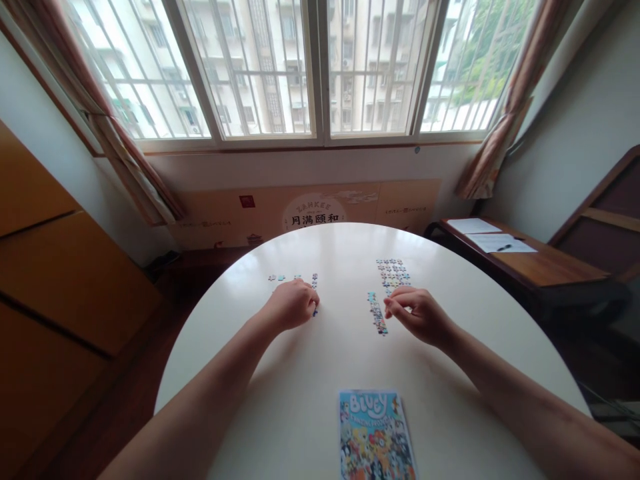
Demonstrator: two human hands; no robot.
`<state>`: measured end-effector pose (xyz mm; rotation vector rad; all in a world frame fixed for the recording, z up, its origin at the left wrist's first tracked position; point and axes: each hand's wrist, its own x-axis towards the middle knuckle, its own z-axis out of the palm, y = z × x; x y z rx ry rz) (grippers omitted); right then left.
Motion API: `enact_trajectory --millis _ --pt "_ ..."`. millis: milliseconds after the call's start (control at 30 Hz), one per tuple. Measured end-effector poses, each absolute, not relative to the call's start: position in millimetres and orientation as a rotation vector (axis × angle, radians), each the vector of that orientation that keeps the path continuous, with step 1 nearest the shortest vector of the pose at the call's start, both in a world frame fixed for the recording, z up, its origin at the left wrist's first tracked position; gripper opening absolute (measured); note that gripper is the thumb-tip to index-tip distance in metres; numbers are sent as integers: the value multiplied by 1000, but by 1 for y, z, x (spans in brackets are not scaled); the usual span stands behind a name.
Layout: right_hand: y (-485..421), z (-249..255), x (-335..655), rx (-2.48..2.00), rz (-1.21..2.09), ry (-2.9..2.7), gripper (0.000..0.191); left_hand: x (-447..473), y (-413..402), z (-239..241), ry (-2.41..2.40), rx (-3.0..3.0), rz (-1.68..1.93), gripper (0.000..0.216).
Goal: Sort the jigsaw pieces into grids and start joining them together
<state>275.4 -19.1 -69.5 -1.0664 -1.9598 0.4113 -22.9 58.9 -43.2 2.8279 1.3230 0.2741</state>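
Observation:
On a round white table (pixel 325 360), my left hand (pixel 293 303) rests with its fingers curled over a few loose puzzle pieces (pixel 295 278); what it grips is hidden. My right hand (pixel 417 313) has its fingers pinched together beside a narrow strip of joined puzzle pieces (pixel 377 313). A small joined patch of puzzle pieces (pixel 393 272) lies just beyond that hand. Near the table's front edge lies a colourful puzzle box (pixel 376 435) with cartoon figures.
A barred window (pixel 320 67) with curtains fills the far wall. A dark wooden side table (pixel 530 263) with papers and a pen stands at the right. Wooden cabinets (pixel 60 280) line the left side. Flattened cardboard (pixel 310 210) leans under the window.

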Motion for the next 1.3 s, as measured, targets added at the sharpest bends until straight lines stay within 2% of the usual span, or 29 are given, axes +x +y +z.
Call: enact_trajectory --millis 167,367,500,567,800,1300 --pt "-16 -66 279 -1087 332 -2027 36 -12 54 -47 1199 2919 324 27" --pt "-14 -66 280 -1108 315 -2076 34 11 31 -48 726 2903 431 24" --pt "-11 -66 286 -1085 298 -2245 17 22 15 -46 533 2856 363 18" --pt "-11 -65 289 -1062 301 -2312 10 23 12 -46 562 2845 347 15" --pt "-14 -63 291 -1025 330 -2399 20 22 14 -48 729 2827 309 14" --pt "-11 -70 283 -1084 306 -2346 16 34 11 -60 786 2784 455 18"
